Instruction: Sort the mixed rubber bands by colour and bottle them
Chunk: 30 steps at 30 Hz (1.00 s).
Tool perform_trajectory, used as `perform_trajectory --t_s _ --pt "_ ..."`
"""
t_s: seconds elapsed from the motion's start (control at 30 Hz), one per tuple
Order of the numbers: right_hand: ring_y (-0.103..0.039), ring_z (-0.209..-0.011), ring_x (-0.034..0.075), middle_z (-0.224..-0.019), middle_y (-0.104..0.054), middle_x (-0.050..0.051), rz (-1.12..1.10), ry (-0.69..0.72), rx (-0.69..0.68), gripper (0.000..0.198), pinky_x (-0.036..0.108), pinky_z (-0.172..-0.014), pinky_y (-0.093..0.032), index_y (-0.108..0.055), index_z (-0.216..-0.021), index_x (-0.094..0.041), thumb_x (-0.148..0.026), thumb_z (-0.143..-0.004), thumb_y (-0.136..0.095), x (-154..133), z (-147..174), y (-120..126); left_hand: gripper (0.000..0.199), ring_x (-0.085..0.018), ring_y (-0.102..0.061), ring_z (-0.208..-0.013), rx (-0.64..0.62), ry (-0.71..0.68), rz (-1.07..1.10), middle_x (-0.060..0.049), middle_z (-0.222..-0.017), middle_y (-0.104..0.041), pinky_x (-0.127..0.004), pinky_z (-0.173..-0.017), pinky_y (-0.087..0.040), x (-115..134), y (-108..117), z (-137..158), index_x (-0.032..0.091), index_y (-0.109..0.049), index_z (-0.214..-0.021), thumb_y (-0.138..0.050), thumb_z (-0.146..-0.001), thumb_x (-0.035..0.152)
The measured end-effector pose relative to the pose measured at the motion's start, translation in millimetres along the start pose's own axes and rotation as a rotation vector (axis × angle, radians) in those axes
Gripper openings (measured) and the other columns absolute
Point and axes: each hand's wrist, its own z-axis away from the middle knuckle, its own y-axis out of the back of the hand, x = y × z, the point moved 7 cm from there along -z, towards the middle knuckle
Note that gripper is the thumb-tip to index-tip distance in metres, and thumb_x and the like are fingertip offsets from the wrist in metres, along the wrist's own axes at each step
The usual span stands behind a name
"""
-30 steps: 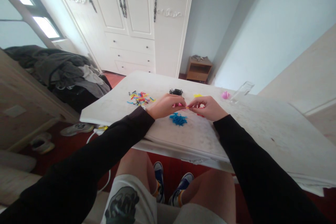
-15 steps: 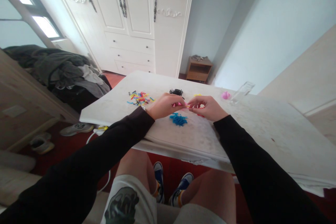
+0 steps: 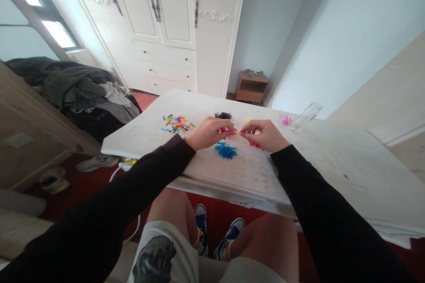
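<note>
My left hand (image 3: 208, 132) and my right hand (image 3: 265, 135) meet over the white table (image 3: 318, 163), fingertips pinched together on a small yellow rubber band (image 3: 238, 132) stretched between them. A pile of blue bands (image 3: 226, 150) lies just in front of my hands. Pink bands (image 3: 224, 130) show under my left fingers and red bands (image 3: 255, 144) under my right hand. A mixed heap of coloured bands (image 3: 175, 124) lies to the left, a black pile (image 3: 222, 116) behind my hands, and yellow bands (image 3: 249, 120) beside it.
A pink round object (image 3: 285, 120) and a clear plastic tube (image 3: 306, 116) lie at the table's far right. A white wardrobe (image 3: 166, 22) and a small wooden nightstand (image 3: 251, 86) stand behind. Clothes (image 3: 79, 90) are piled at left, shoes (image 3: 96, 162) on the red floor.
My right hand has lifted slightly and shifted a little away, uncovering the red bands; a thin yellow band now shows between the fingertips. My left hand has hardly moved.
</note>
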Motion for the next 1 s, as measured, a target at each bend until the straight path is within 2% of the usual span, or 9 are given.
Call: perform_trajectory --t_s 0.13,0.27,0.37,0.5,0.7,0.8,0.9,1.0 --pt "-0.058 -0.062 0.015 -0.069 -0.07 0.003 0.022 -0.015 0.062 0.016 0.03 -0.06 -0.044 -0.077 -0.079 -0.018 -0.033 -0.078 -0.073 1.2 0.0 5.4 0.009 -0.009 -0.063 -0.059 -0.001 0.02 0.013 0.001 -0.072 -0.075 -0.018 -0.059 -0.047 -0.6 1.1 -0.5 0.019 -0.078 -0.089 -0.073 -0.094 0.023" --pt "-0.054 -0.061 0.014 -0.067 -0.067 0.002 -0.004 -0.04 0.146 0.017 0.029 -0.059 -0.042 -0.074 -0.076 -0.018 -0.034 -0.077 -0.074 3.0 0.4 11.1 0.016 -0.011 -0.068 -0.067 -0.059 -0.022 0.049 -0.006 -0.095 -0.082 -0.021 -0.063 -0.051 3.4 -1.1 -0.9 0.017 -0.079 -0.087 -0.07 -0.096 0.026" --pt "-0.054 -0.063 0.013 -0.069 -0.067 0.002 -0.077 -0.025 0.121 0.018 0.029 -0.061 -0.043 -0.073 -0.077 -0.018 -0.036 -0.078 -0.076 0.7 0.2 8.6 0.016 -0.011 -0.069 -0.069 -0.067 -0.033 0.073 -0.008 -0.102 -0.082 -0.022 -0.065 -0.054 4.4 -1.2 -1.1 0.017 -0.08 -0.086 -0.069 -0.096 0.025" --pt "-0.056 -0.063 0.013 -0.072 -0.069 0.002 -0.122 -0.004 0.032 0.02 0.029 -0.062 -0.044 -0.074 -0.078 -0.017 -0.037 -0.079 -0.078 -2.0 -0.4 1.3 0.015 -0.011 -0.069 -0.069 -0.086 -0.053 0.08 -0.006 -0.094 -0.081 -0.021 -0.066 -0.053 5.9 -2.5 -0.8 0.018 -0.08 -0.087 -0.07 -0.095 0.025" --pt "-0.056 -0.062 0.013 -0.071 -0.07 0.002 -0.13 0.01 -0.01 0.022 0.03 -0.062 -0.044 -0.073 -0.078 -0.018 -0.039 -0.08 -0.079 -0.8 -0.7 -2.2 0.013 -0.01 -0.065 -0.065 -0.12 -0.061 0.061 -0.004 -0.085 -0.079 -0.02 -0.063 -0.049 7.5 -2.7 -0.7 0.017 -0.079 -0.088 -0.071 -0.094 0.025" --pt "-0.057 -0.062 0.013 -0.072 -0.071 0.002 -0.134 0.014 -0.027 0.021 0.03 -0.063 -0.045 -0.074 -0.078 -0.018 -0.039 -0.081 -0.079 -1.4 -0.7 -3.6 0.015 -0.009 -0.063 -0.063 -0.159 -0.037 0.085 -0.005 -0.085 -0.078 -0.02 -0.061 -0.048 7.2 -4.8 -1.0 0.017 -0.078 -0.087 -0.07 -0.094 0.026" --pt "-0.057 -0.063 0.013 -0.072 -0.071 0.002 -0.122 0.009 -0.049 0.02 0.031 -0.063 -0.045 -0.074 -0.077 -0.018 -0.037 -0.08 -0.078 -1.6 -0.3 -5.2 0.013 -0.01 -0.063 -0.062 -0.199 -0.006 0.096 -0.003 -0.076 -0.075 -0.02 -0.059 -0.047 6.7 -7.7 -0.6 0.016 -0.078 -0.087 -0.07 -0.093 0.025" --pt "-0.059 -0.065 0.014 -0.074 -0.071 0.003 -0.126 -0.002 -0.044 0.019 0.031 -0.064 -0.045 -0.074 -0.079 -0.018 -0.037 -0.079 -0.078 -0.7 0.1 -4.1 0.009 -0.01 -0.064 -0.062 -0.184 0.025 0.069 -0.001 -0.073 -0.074 -0.02 -0.06 -0.047 6.2 -6.1 -0.6 0.017 -0.077 -0.09 -0.071 -0.09 0.023"
